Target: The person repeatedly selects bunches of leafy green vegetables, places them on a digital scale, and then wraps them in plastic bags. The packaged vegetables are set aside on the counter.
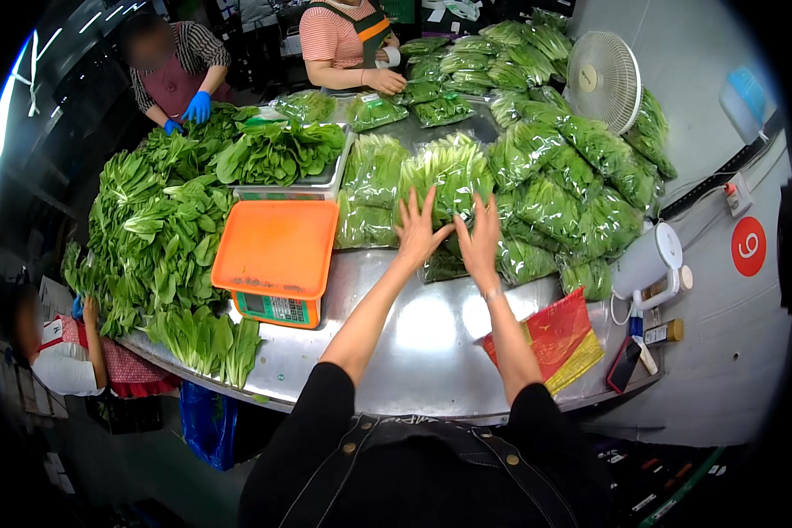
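Note:
My left hand (419, 231) and my right hand (480, 239) are stretched out side by side over a steel table (414, 343), fingers spread, holding nothing. Just beyond their fingertips lies a clear bag of leafy greens (444, 176), one of several bagged bunches piled across the table's far right (572, 194). A flatter bag (444, 264) lies under and between my hands. Whether my fingertips touch the bags is unclear.
An orange-topped scale (275, 255) stands left of my hands, loose greens (158, 238) heaped beyond it. A white fan (603, 81) stands at the back right. A red-and-yellow bag (559, 339) and a white kettle (647, 260) sit at my right. Three other people work around the table.

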